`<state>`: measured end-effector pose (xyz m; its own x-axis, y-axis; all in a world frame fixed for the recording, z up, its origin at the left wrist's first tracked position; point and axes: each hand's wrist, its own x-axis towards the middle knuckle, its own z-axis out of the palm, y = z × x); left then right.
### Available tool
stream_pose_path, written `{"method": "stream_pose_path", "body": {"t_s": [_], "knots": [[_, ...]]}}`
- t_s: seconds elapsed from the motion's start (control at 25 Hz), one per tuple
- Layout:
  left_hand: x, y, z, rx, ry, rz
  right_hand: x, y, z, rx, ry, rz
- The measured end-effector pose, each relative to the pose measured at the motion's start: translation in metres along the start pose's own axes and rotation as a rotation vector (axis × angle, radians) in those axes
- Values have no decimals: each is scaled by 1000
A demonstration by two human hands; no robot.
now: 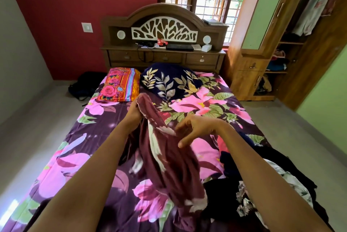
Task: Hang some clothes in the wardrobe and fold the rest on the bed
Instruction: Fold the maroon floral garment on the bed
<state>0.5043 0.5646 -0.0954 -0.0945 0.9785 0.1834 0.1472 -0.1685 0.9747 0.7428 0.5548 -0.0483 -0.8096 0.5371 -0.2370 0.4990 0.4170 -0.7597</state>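
Observation:
A maroon garment (165, 168) with white markings hangs bunched above the bed (75, 156), which is covered in a purple and pink floral sheet. My left hand (135, 110) grips the garment's top edge and holds it up. My right hand (193, 128) is beside the cloth a little lower, its fingertips touching or pinching a fold; the fingers are partly curled. A heap of dark and patterned clothes (262, 184) lies on the bed at the right. The wooden wardrobe (281, 48) stands open at the far right with clothes hanging inside.
Two pillows lie at the head of the bed: an orange floral one (120, 85) and a navy one with leaf print (169, 79). The wooden headboard (163, 31) holds small items. A dark bag (84, 85) sits on the floor at the left.

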Motion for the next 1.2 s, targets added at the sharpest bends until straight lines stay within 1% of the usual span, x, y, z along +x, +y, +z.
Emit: {"method": "stream_pose_path", "body": {"t_s": [0.04, 0.08, 0.16, 0.2, 0.24, 0.32, 0.4, 0.44, 0.48, 0.56, 0.6, 0.64, 0.68, 0.76, 0.8, 0.84, 0.88, 0.96, 1.04, 1.12, 1.16, 1.2], "knots": [[1, 9, 6, -56, -33, 32, 3, 5, -3, -13, 28, 13], [1, 18, 8, -102, -74, 33, 6, 9, -7, -15, 142, 12], [-4, 38, 12, -206, -122, 26, 14, 17, -18, -46, 494, 4], [-5, 44, 13, -262, -151, 38, 16, 17, -22, -77, 620, -8], [-5, 50, 11, -315, -188, 64, 21, 18, -25, -100, 673, -32], [-8, 69, 6, -370, -261, 111, 30, 14, -26, -134, 639, -151], [-6, 82, 0, -371, -243, 110, 43, 12, -18, -149, 533, -272], [-5, 87, -2, -374, -231, 144, 48, 12, -12, -127, 477, -262], [-1, 90, -4, -377, -259, 195, 50, 15, -7, -106, 435, -207], [-1, 98, -8, -377, -261, 209, 52, 27, 1, 12, 416, -30], [-3, 102, -9, -355, -266, 177, 52, 36, 4, 94, 435, 13], [-4, 98, -12, -342, -268, 142, 52, 45, 5, 151, 489, 12], [-6, 93, -15, -344, -289, 129, 51, 50, 4, 172, 583, -8], [-9, 77, -22, -335, -390, 127, 47, 50, -5, 177, 852, -27], [-8, 69, -26, -314, -449, 94, 44, 47, -13, 174, 986, -40], [-6, 62, -30, -279, -502, 49, 40, 41, -20, 144, 1065, -72], [-2, 56, -33, -236, -555, 0, 37, 34, -25, 78, 1077, -137], [2, 53, -27, -180, -633, -135, 36, 20, -26, -107, 951, -296], [4, 50, -10, -156, -624, -223, 43, 12, -13, -276, 836, -347], [0, 53, 13, -34, -569, -253, 50, 10, -4, -295, 855, -383], [-1, 54, 22, 2, -501, -252, 53, 12, -4, -250, 883, -394], [1, 49, 27, -18, -416, -248, 53, 13, -5, -196, 907, -399]]}}
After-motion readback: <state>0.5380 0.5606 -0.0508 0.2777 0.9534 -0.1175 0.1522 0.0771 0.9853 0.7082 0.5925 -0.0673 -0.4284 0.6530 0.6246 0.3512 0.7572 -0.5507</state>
